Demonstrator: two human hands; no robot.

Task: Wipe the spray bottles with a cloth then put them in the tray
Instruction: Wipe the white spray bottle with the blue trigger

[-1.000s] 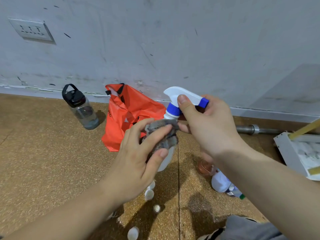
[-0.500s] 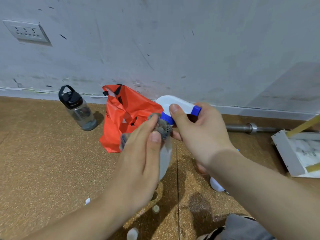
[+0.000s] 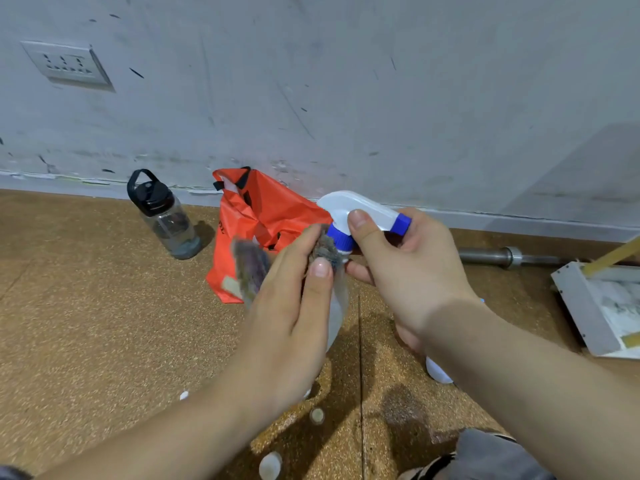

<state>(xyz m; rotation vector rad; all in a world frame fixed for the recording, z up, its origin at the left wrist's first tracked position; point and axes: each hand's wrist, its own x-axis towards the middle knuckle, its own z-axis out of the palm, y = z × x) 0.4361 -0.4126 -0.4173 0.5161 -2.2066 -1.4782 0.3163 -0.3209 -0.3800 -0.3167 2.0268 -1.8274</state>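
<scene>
Now left hand (image 3: 287,323) pinches cloth (image 3: 327,249) at the spray bottle (image 3: 360,209) neck, higher than 1 s ago (then mid-body). Right hand (image 3: 405,268) grips the trigger head; bottle held above floor.

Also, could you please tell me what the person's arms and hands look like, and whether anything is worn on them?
Both are bare: no gloves, rings or watch on the left hand or right hand, and no sleeves in view on the arms. The fingernails are short and unpainted.
</scene>
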